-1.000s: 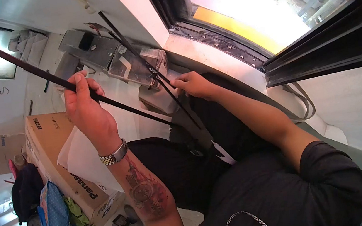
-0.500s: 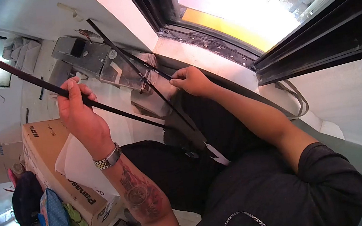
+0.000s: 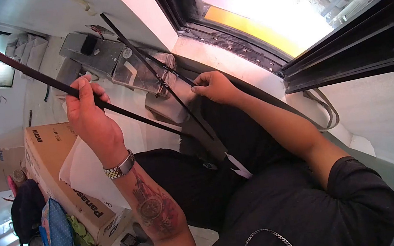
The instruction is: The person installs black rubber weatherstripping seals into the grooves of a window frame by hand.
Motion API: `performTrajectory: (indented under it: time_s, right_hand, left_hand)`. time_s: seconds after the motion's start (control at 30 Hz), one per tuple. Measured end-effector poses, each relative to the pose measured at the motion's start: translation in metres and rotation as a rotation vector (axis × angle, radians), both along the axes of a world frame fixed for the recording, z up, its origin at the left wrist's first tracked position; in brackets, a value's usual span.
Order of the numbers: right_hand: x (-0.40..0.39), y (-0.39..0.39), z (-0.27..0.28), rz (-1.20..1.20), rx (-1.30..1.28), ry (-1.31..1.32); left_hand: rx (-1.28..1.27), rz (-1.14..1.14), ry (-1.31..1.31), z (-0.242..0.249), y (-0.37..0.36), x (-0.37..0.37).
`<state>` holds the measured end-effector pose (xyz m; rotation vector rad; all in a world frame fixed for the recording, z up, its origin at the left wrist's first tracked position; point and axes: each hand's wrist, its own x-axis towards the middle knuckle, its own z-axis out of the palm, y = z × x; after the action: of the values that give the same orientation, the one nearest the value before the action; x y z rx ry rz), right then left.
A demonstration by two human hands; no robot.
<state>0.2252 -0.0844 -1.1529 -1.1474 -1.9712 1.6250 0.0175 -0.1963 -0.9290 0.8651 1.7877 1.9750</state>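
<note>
My left hand [image 3: 88, 107] is closed around a long black strip [image 3: 144, 118], thumb on top. That strip runs from the upper left down toward my lap and bends slightly. In my right hand [image 3: 214, 87], thumb and fingers pinch the end of a thin black strip [image 3: 170, 70] with small white markings. Another thin black strip [image 3: 143, 60] crosses close to it and slants down to my lap. On my dark clothing lies a white pointed piece [image 3: 237, 165]; I cannot make out what it is.
An open black-framed window [image 3: 236, 43] is at the upper right. Ahead stands a dusty clear-topped case [image 3: 135, 71]. To my left are a Panasonic cardboard box [image 3: 69, 174], a blue bag [image 3: 58, 236] and a dark bag [image 3: 27, 210]. A cable [image 3: 330, 110] loops beside the wall.
The whole view has shifted slightly, with hands and surroundings appearing a little farther right. Both hands keep their grip on the strips.
</note>
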Motion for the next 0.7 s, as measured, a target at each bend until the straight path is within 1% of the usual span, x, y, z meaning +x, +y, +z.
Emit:
performTrajectory:
  time_s: [0.23, 0.43, 0.5, 0.7]
  right_hand:
    - [0.003, -0.002, -0.006, -0.020, -0.045, 0.029]
    - [0.003, -0.003, 0.004, -0.014, -0.071, 0.039]
    - [0.004, -0.003, 0.012, 0.003, -0.154, 0.001]
    - [0.004, -0.007, 0.017, -0.027, -0.196, 0.035]
  left_hand:
    - [0.017, -0.022, -0.017, -0.002, 0.002, 0.001]
    - [0.013, -0.017, -0.013, -0.001, 0.000, 0.001]
    - [0.018, -0.018, -0.012, 0.000, 0.001, 0.001]
    - [0.012, -0.004, -0.005, -0.001, 0.001, 0.000]
